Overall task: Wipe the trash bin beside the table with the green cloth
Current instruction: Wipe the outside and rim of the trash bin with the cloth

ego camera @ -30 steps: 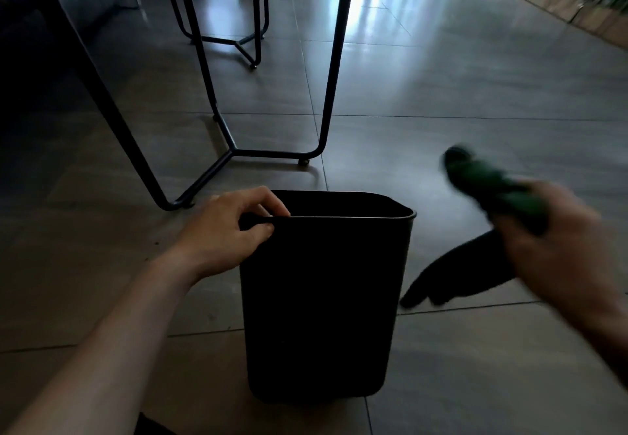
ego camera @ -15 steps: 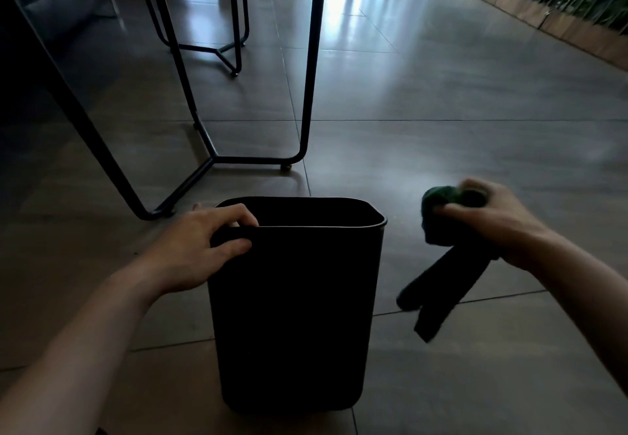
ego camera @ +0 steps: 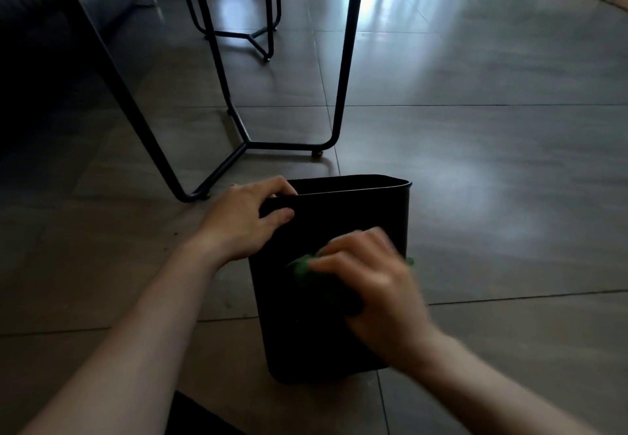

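A black rectangular trash bin [ego camera: 306, 339] stands upright on the tiled floor in front of me. My left hand [ego camera: 243, 222] grips the bin's near-left rim, fingers hooked over the edge. My right hand [ego camera: 368, 280] is blurred and presses the green cloth [ego camera: 303, 268] against the bin's near wall, about halfway up. Only a small green edge of the cloth shows past my fingers; the remainder is hidden under my hand.
Black metal table legs [ego camera: 343, 87] with a Y-shaped floor brace [ego camera: 251, 145] stand just behind and left of the bin. A second set of legs [ego camera: 258, 36] stands farther back. A dark sofa [ego camera: 40, 13] fills the far left. Grey floor tiles [ego camera: 492, 179] spread to the right.
My right hand has swung from out at the right, with the cloth dangling, onto the bin's near wall. The left hand has kept its grip on the rim.
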A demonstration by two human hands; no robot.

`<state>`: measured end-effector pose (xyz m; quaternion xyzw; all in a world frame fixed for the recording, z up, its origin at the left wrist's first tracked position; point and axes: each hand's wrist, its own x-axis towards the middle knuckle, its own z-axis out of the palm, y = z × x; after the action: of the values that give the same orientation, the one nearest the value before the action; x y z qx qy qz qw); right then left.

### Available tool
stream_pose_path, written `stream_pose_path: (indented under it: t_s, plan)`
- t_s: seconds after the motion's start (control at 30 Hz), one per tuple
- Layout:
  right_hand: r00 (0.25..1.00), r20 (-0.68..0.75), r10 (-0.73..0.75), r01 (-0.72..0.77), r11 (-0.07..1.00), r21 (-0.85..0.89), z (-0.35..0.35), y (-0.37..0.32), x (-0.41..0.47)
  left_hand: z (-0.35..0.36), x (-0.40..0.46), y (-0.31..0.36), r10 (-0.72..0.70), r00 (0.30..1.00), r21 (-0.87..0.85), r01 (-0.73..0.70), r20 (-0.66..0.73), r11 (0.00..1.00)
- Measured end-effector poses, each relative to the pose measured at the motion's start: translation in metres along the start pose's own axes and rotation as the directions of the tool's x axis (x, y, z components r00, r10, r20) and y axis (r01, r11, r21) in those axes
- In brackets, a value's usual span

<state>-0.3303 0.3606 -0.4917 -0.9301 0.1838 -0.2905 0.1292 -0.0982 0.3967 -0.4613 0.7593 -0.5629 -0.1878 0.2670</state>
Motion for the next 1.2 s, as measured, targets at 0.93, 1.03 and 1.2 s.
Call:
stream_pose_path:
  t_s: [0.93, 1.03, 1.2]
  plan:
    - [0.681, 0.403, 0.611, -0.518, 0.792, -0.324, -0.122, 0.136, 0.043, -0.026, -0.013, -0.016, 0.058, 0.974, -0.151, -0.025, 0.22, 0.988]
    - [0.682, 0.542, 0.491, -0.315, 0.866, -0.389, -0.102, 0.136, 0.046, -0.029, -0.016, -0.022, 0.086, 0.961, -0.162, -0.043, 0.264, 0.986]
    - [0.662, 0.643, 0.386, -0.222, 0.92, -0.323, -0.11, 0.122, 0.053, -0.028, -0.016, -0.035, 0.109, 0.984, -0.143, -0.088, 0.139, 0.986]
